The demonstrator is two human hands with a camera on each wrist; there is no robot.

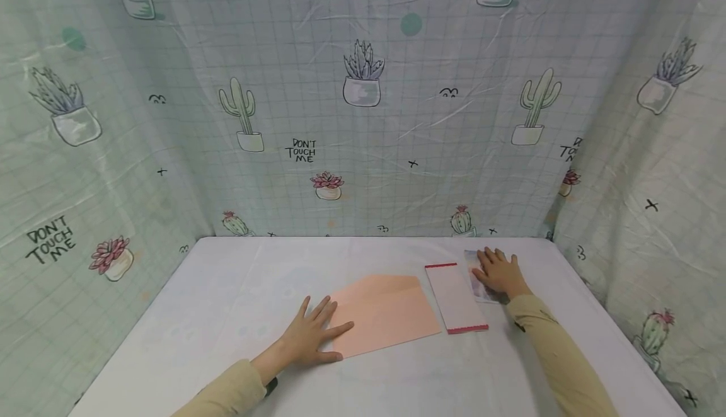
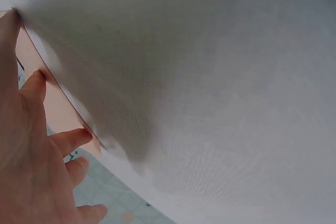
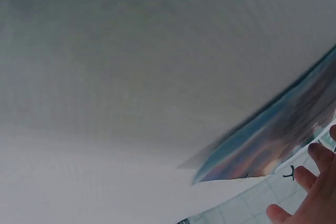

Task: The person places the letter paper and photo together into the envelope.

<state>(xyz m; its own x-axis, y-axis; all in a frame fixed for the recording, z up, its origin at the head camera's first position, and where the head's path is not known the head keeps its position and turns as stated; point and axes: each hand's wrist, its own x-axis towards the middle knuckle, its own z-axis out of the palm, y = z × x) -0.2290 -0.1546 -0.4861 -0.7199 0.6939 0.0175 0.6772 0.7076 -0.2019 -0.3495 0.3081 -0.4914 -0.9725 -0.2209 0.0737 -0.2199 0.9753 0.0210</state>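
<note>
We judge nothing packed yet: left hand [image 1: 309, 336] flat, fingers spread, pins the envelope [image 1: 386, 313]; at 2 o'clock, right hand [image 1: 499, 273] rests open-fingered on the photo [image 1: 475, 278], card [image 1: 455, 297] between.

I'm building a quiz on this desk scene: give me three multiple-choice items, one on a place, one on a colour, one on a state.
1. Where does the red-edged paper strip lie?
A. Between the envelope and the photo
B. Left of the envelope
C. On the envelope

2. What colour is the envelope?
A. Blue
B. Peach
C. Green

3. How does the left hand lie?
A. As a fist
B. Flat, fingers spread, on the envelope
C. Raised off the table

Answers:
1 A, the strip lies right of the envelope, left of the photo under the right hand.
2 B, pale orange-pink.
3 B, straight fingers rest on its left end.
</note>
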